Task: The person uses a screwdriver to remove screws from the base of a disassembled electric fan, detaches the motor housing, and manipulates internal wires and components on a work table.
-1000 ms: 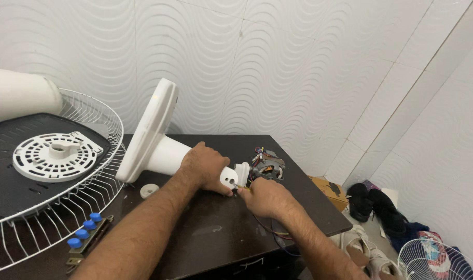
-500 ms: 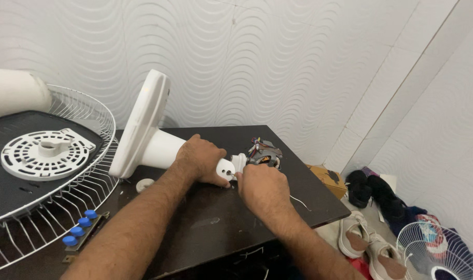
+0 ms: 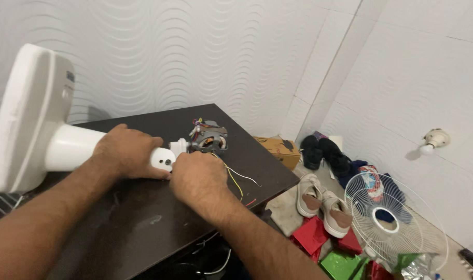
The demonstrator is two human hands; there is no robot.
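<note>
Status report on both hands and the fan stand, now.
Left hand wrapped around white fan stand neck, stand lying sideways on dark table. Right hand at neck's end, by motor. Loose wires trail beside right hand.

Home room, used for fan repair: dark table (image 3: 195,218), textured white walls (image 3: 195,46), shoes (image 3: 319,199) on floor, spare fan grille (image 3: 389,218), cardboard box (image 3: 278,148).

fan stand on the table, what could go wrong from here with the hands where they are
The motor sits near the table corner, joined to the white fan stand the left hand holds; a tug might drag it toward the edge. Loose wires trail past the right hand and could snag on it. The heavy round base stands on edge, so it may roll if the left grip loosens.
</note>
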